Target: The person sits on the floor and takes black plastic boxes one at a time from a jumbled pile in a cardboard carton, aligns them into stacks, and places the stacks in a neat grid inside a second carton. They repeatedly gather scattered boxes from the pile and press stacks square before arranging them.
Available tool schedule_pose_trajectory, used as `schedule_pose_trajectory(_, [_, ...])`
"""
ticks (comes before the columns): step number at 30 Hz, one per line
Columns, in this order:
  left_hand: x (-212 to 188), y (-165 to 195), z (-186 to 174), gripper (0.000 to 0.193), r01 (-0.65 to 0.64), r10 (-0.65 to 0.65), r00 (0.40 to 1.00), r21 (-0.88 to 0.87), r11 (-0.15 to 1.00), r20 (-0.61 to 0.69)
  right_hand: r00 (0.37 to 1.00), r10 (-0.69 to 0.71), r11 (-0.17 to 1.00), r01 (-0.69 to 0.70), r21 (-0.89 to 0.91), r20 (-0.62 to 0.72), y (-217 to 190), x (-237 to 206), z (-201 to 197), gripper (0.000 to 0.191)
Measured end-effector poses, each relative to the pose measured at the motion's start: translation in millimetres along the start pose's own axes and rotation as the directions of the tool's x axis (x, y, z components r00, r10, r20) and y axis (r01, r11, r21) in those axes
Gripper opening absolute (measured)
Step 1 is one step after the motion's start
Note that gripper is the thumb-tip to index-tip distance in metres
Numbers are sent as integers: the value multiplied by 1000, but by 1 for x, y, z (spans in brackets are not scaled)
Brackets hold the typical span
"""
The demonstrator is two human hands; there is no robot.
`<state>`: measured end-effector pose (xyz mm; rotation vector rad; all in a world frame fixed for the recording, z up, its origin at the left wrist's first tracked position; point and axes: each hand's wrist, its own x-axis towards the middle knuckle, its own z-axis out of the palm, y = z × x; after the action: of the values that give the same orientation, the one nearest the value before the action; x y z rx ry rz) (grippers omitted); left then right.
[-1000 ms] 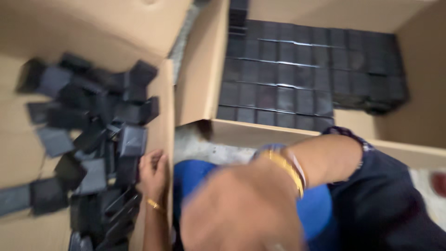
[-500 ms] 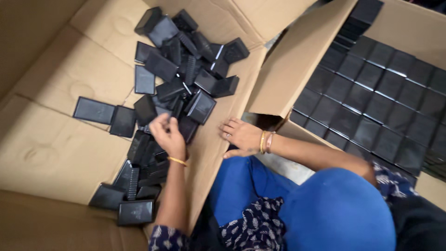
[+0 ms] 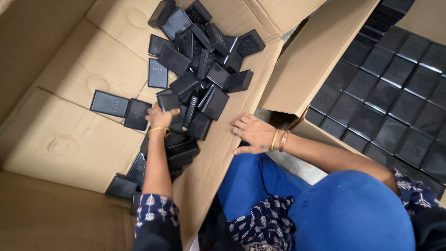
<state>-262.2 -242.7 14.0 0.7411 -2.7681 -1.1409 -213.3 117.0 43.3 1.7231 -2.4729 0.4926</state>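
Since the earlier frame, the left hand point(image 3: 160, 116) is reaching a little deeper into the big cardboard box point(image 3: 60, 139), and the right hand point(image 3: 253, 134) is staying on the edge of the box wall, almost at the same place as before. Now the left hand is lying on the heap of small black cases point(image 3: 200, 69). Its fingers point(image 3: 168, 112) are curling around one black case point(image 3: 168, 101), which is sitting just beyond the fingertips and touching them; how firmly they are closing on it I cannot tell, because the back of the hand is covering the grip. Just to the left of these fingers, two flat cases are lying side by side on the cardboard floor, and more cases are piling up beyond them. A thin gold bangle point(image 3: 160, 130) is sitting on the left wrist.

The fingers point(image 3: 242, 124) of the right hand are spreading flat and open on the cardboard flap, holding nothing. Two bangles point(image 3: 279, 140) are circling this wrist. To the right of these fingers, past an upright flap, a second cardboard box point(image 3: 320, 51) is holding black cases point(image 3: 385, 97) packed in neat rows. Below both hands, blue clothing point(image 3: 353, 214) is filling the view
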Motion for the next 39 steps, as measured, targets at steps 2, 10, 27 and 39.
schedule_pose_trajectory(2, [-4, -5, 1, 102, -144, 154, 988, 340, 929, -1, 1000, 7, 1000, -7, 5, 13, 0, -1, 1, 76])
schedule_pose_trajectory(10, [-32, -14, 26, 110, -200, 208, 977, 136, 970, -42, 972, 183, 967, -205, 152, 146, 0, 5, 2, 83])
schedule_pose_trajectory(27, [-105, -39, 4, 99, -207, 367, 841, 391, 897, -397, 830, 531, 591, -507, 627, 172, -2, 36, 45, 95])
schedule_pose_trajectory(39, [-59, -70, -46, 81, -69, -43, 979, -527, 847, -197, 911, 400, 762, -393, 515, 103, 3, 34, 51, 86])
